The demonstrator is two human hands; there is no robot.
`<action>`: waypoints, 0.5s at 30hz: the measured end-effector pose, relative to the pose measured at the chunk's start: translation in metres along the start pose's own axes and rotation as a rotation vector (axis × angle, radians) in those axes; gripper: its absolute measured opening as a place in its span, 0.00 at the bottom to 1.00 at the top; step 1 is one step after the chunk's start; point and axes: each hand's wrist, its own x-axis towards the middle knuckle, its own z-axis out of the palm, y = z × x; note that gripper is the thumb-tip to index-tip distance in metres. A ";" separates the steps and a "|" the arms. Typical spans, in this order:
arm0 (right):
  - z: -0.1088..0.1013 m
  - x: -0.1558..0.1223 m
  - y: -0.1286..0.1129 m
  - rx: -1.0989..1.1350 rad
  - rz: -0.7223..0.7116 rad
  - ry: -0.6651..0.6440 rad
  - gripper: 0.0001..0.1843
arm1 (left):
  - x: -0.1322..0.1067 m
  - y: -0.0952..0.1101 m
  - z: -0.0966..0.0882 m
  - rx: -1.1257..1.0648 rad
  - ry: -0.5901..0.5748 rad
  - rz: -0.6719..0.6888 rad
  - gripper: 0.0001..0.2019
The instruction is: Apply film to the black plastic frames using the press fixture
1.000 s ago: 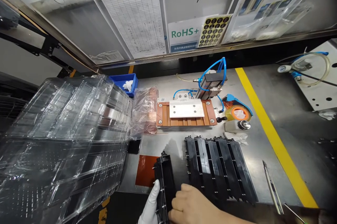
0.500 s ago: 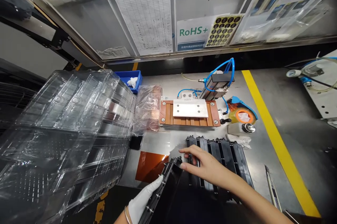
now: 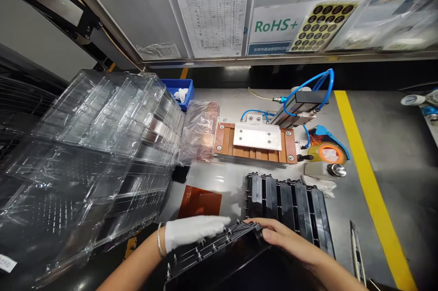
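Note:
My left hand [image 3: 191, 231], in a white glove, lies with fingers stretched along the upper edge of a black plastic part [image 3: 219, 257] held near the table's front edge. My bare right hand [image 3: 278, 236] grips the same part at its right end, fingers curled over its corner. The part is tilted, its long edge with small pins facing up. Just beyond it, a row of several similar black parts [image 3: 287, 202] lies side by side on the metal table [image 3: 383, 154]. An orange-brown sheet [image 3: 200, 202] lies to the left of the row.
A tall stack of clear plastic trays [image 3: 85, 158] fills the left. Behind the row stands a brown fixture with a metal plate [image 3: 255, 142] and blue air hoses [image 3: 308, 88]. A tape dispenser [image 3: 328, 149], a blue bin [image 3: 179, 92] and tweezers [image 3: 356, 254] are nearby.
The black part has been turned from nearly upright to lying crosswise and tilted. My right hand drew back from the row onto the part's right end. My left hand shifted along its top edge.

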 end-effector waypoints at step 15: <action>0.023 -0.009 0.052 0.077 -0.107 0.371 0.40 | -0.014 0.004 0.039 0.947 0.413 0.247 0.16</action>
